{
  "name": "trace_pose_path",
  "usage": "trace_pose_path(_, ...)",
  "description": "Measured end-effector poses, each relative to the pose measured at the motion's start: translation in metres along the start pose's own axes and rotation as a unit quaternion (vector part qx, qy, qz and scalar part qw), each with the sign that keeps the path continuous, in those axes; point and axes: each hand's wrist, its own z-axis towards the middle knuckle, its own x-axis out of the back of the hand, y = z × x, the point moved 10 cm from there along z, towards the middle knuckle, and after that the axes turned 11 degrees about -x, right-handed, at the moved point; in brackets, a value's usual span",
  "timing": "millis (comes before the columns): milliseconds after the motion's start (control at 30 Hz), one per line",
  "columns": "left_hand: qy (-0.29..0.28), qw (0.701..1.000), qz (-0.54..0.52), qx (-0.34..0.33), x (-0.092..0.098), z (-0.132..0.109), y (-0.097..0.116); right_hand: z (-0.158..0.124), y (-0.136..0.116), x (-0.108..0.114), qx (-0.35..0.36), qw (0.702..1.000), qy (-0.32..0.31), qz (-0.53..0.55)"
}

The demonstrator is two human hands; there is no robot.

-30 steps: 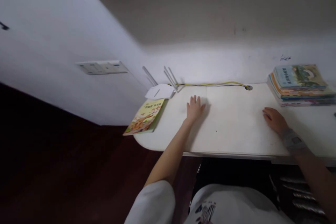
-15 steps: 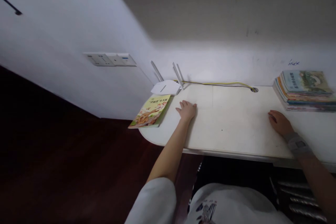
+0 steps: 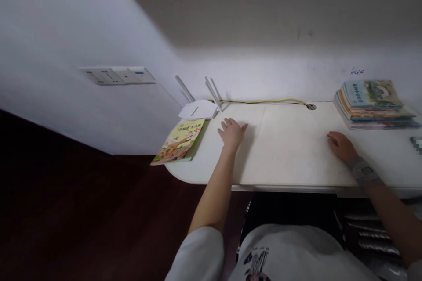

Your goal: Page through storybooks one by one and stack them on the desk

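Observation:
My left hand (image 3: 231,134) is open, palm down, just above the white desk (image 3: 290,158), its fingers spread and its shadow falling to the right. Left of it lies a picture book (image 3: 180,141) with a yellow-green cover, one corner jutting past the desk's rounded end. Behind that book stands a white router (image 3: 198,109) with raised antennas. My right hand (image 3: 342,147) rests at the desk's right part, fingers loosely bent, a gap by the thumb and nothing visible in it. A grey band with a small square face circles that wrist. Nearest to it is a stack of thin books (image 3: 374,103).
A yellow cable (image 3: 283,100) and a black one run along the wall to a round hole (image 3: 311,106). Wall sockets (image 3: 118,76) sit on the left wall. A dark, partly blurred object (image 3: 417,142) is at the right edge. Dark floor (image 3: 82,210) lies left.
The view has shifted, so the desk and its things sit further left. My left hand has risen slightly, its shadow now further from it. My right hand looks much the same.

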Motion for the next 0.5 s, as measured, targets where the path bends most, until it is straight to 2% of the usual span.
trace_pose_path(67, -0.047, 0.998, -0.005, 0.044, -0.021, 0.003, -0.011, -0.004, -0.003, -0.004, 0.009, 1.0, -0.014, -0.01)
trace_pose_path(133, -0.078, 0.995, -0.013, 0.058, -0.039, 0.004, -0.015, -0.006, -0.004, -0.006, 0.014, 0.999, -0.023, -0.021)
trace_pose_path(233, -0.067, 0.997, -0.012, 0.031, -0.047, 0.003, -0.009, -0.006, -0.004, -0.007, 0.013, 0.999, -0.027, -0.023)
trace_pose_path(333, -0.05, 0.999, -0.009, 0.006, -0.038, 0.001, 0.004, -0.005, -0.009, -0.002, 0.005, 1.0, -0.015, -0.007)
trace_pose_path(400, -0.025, 1.0, -0.005, -0.009, -0.023, -0.002, 0.019, -0.006, -0.016, 0.005, -0.005, 1.0, 0.002, 0.019)
trace_pose_path(467, 0.015, 0.999, 0.002, -0.043, -0.001, -0.012, 0.047, -0.008, -0.026, 0.011, -0.014, 0.998, 0.017, 0.06)
trace_pose_path(500, 0.033, 0.997, 0.004, -0.074, 0.009, -0.021, 0.068, -0.008, -0.03, 0.014, -0.018, 0.996, 0.022, 0.082)
